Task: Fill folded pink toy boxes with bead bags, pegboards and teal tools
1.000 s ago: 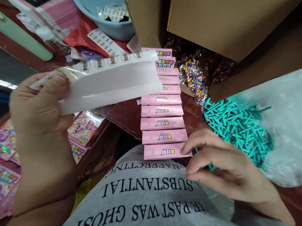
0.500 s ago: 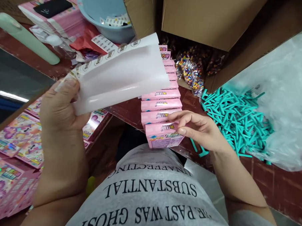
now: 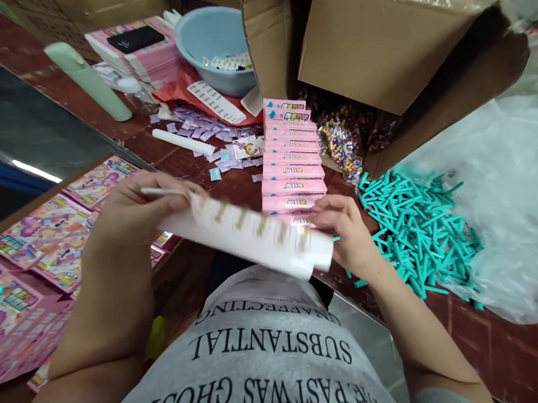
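My left hand is closed on a white sticker sheet with a row of small printed marks, blurred by motion. The sheet stretches across in front of me, its far end beside my right hand. The fingers of that hand are loosely bent and apart, at the near right end of a row of pink boxes; whether they touch a box I cannot tell. The thumb is partly hidden behind the sheet. The sheet also covers the nearest box.
Teal plastic sticks lie heaped at right beside a clear plastic bag. Behind stand a cardboard box and a blue basin. Small purple packets and a white roll lie left of the row; more pink boxes fill the left.
The sticker sheet has swung down and toward me, turning its printed edge nearer my right hand. My right hand has shifted slightly right, its fingers less pinched. The view has tilted up.
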### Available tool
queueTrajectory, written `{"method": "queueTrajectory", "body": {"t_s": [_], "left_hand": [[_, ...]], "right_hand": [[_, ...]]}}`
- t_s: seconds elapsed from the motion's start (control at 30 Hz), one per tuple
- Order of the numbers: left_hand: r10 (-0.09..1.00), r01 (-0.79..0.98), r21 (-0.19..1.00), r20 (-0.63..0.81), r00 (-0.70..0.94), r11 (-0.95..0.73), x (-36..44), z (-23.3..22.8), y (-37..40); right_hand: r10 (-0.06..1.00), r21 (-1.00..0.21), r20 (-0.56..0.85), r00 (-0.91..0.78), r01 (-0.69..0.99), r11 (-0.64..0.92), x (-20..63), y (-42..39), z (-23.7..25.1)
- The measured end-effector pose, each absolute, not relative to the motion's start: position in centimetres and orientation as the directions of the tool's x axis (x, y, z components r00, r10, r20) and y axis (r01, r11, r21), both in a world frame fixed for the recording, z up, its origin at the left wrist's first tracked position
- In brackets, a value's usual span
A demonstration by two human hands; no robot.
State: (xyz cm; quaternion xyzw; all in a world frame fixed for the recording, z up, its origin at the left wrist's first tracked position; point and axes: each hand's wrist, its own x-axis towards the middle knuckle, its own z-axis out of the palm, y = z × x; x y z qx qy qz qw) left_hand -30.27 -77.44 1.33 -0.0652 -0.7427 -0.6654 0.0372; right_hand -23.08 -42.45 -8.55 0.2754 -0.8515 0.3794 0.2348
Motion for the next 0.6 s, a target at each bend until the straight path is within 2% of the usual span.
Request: {"method": "queueTrajectory", "body": {"t_s": [0.07,0.1,0.17,0.27,0.4,0.43,0.53,0.6], "left_hand": [[0.269,0.121,0.964,0.055,-0.962,0.236,-29.3,1.8,-77.6],[0.332,0.126,0.951,0.026,-0.943,0.282,-29.0,1.9,-77.5],[0.375,0.126,0.933,-0.01,-0.927,0.336,-28.7,2.1,-77.1],[0.308,0.079,0.927,-0.04,-0.95,0.366,-28.8,1.7,-76.5],[0.193,0.015,0.944,-0.052,-0.98,0.331,-28.9,1.4,-76.1],[0.176,0.011,0.945,-0.049,-0.983,0.326,-29.0,1.4,-76.1],[0.171,0.024,0.94,-0.037,-0.985,0.341,-28.8,1.6,-76.4],[0.204,0.026,0.941,-0.045,-0.978,0.336,-28.5,1.7,-76.6]], "right_hand": [[-0.297,-0.476,0.596,-0.746,-0.626,0.618,-23.1,-42.2,-9.1],[-0.306,-0.458,0.571,-0.762,-0.605,0.652,-23.1,-42.0,-9.1],[-0.302,-0.455,0.534,-0.79,-0.57,0.684,-23.0,-41.6,-8.7],[-0.293,-0.55,0.527,-0.798,-0.583,0.598,-22.3,-41.0,-7.2],[-0.413,-0.654,0.509,-0.755,-0.651,0.385,-21.0,-40.8,-4.6],[-0.415,-0.678,0.509,-0.754,-0.648,0.346,-20.9,-40.9,-4.0],[-0.323,-0.745,0.532,-0.783,-0.614,0.261,-21.1,-40.8,-2.8],[-0.313,-0.762,0.521,-0.794,-0.598,0.248,-21.8,-40.8,-2.6]]}}
